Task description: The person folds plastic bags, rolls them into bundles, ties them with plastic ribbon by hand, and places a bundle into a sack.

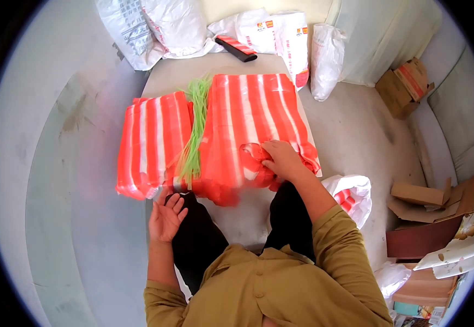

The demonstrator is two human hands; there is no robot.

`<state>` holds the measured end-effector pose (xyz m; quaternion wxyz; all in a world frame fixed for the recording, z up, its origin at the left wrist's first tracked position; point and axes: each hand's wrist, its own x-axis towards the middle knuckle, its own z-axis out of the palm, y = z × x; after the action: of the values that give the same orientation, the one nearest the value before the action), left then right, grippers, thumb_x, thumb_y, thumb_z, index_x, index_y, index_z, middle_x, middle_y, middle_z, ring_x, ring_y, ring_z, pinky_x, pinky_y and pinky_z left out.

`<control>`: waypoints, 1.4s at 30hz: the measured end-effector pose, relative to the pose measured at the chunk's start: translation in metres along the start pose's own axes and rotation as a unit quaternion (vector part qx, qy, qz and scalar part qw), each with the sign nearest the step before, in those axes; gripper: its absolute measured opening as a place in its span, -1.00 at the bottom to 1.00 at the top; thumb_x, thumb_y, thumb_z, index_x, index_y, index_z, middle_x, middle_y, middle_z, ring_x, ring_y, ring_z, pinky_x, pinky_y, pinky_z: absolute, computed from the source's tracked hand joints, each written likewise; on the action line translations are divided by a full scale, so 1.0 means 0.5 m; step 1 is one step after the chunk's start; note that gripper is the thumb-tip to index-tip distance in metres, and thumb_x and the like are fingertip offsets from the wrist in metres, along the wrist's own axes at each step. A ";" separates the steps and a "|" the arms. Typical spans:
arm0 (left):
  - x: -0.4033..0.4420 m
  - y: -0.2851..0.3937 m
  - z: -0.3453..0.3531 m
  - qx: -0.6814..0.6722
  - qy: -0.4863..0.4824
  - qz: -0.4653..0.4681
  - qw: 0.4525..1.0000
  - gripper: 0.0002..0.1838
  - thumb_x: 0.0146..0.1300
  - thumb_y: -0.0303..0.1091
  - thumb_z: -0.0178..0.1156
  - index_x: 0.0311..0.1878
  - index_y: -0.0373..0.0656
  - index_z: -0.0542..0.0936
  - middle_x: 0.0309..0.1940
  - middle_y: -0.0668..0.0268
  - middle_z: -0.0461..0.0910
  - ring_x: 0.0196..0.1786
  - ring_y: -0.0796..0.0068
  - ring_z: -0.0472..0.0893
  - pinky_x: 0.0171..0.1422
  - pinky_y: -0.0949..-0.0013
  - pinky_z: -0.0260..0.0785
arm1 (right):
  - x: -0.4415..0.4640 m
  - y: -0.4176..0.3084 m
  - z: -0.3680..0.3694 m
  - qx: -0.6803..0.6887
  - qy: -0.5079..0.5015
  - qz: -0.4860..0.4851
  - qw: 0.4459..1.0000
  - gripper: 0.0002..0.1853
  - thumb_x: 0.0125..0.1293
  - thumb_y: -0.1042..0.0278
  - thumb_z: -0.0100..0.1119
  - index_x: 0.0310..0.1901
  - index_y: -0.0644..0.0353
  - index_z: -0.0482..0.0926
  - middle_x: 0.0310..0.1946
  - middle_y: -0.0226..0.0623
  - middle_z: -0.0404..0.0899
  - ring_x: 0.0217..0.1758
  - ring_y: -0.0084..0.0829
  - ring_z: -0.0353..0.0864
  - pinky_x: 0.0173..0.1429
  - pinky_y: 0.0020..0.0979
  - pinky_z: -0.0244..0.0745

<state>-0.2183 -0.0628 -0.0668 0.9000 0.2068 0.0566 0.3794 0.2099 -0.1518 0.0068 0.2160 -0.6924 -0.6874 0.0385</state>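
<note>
Two stacks of red-and-white striped plastic bags lie on the table: a smaller left stack (155,141) and a larger right stack (253,114). Between them runs a bundle of thin green plastic strips (196,131). My right hand (284,159) is at the near edge of the right stack, its fingers closed on a bunched striped plastic bag (252,158). The near part of this plastic hangs over the table edge and is blurred. Below the left stack's near corner, my left hand (167,218) is palm up with its fingers apart, holding nothing.
White woven sacks (174,24) stand along the far table edge, near a black-and-striped roll (236,48). On the floor at right are an open white sack (357,191) with striped plastic inside and cardboard boxes (406,87). A wall (57,180) borders the table's left side.
</note>
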 end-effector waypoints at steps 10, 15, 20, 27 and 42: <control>0.002 0.000 -0.007 -0.030 -0.038 -0.002 0.999 -0.42 0.68 0.04 -0.13 0.61 -0.02 0.25 0.42 0.02 0.48 0.47 0.06 0.47 0.48 -0.16 0.41 | 0.000 -0.032 0.019 -0.080 0.004 0.031 0.996 -0.60 0.20 0.44 0.32 0.10 0.25 0.64 0.14 -0.09 0.64 0.27 -0.04 0.57 0.35 -0.08 0.43; 0.013 -0.015 0.005 -0.044 -0.051 -0.009 0.998 -0.42 0.67 0.00 -0.10 0.61 -0.04 0.25 0.42 0.02 0.46 0.47 0.03 0.46 0.50 -0.13 0.37 | -0.010 -0.107 0.042 0.019 0.060 -0.039 0.997 -0.67 0.27 0.42 0.27 0.07 0.29 0.65 0.19 -0.07 0.64 0.31 0.00 0.56 0.40 -0.05 0.41; 0.031 -0.037 0.047 0.001 -0.041 -0.038 0.998 -0.33 0.63 0.09 -0.05 0.62 -0.07 0.22 0.51 -0.04 0.35 0.55 -0.01 0.36 0.53 -0.15 0.34 | -0.040 -0.150 0.099 0.068 0.101 -0.105 0.987 -0.71 0.19 0.44 0.33 -0.03 0.23 0.64 0.08 -0.17 0.68 0.19 -0.10 0.60 0.32 -0.08 0.43; 0.127 -0.085 0.176 0.142 -0.012 -0.090 0.986 -0.27 0.64 0.08 -0.05 0.65 -0.18 0.14 0.66 -0.03 0.09 0.67 0.09 0.16 0.65 0.06 0.15 | -0.084 -0.153 0.113 0.083 0.057 -0.116 0.988 -0.66 0.21 0.39 0.40 0.03 0.18 0.66 0.20 -0.21 0.64 0.32 -0.09 0.50 0.43 0.00 0.34; 0.260 -0.161 0.197 0.514 0.150 -0.159 0.829 -0.52 0.58 -0.09 -0.02 0.34 -0.19 0.61 0.26 0.26 0.61 0.30 0.40 0.55 0.43 0.30 0.33 | -0.104 -0.139 0.072 0.172 0.132 -0.064 0.974 -0.42 0.10 0.31 0.52 0.17 0.26 0.60 0.15 -0.08 0.64 0.26 0.00 0.56 0.42 -0.03 0.40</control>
<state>-0.0479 -0.0537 -0.0034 0.6921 0.5684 0.4096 0.1734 0.1296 -0.1962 -0.0141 0.4225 -0.5987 -0.6787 0.0503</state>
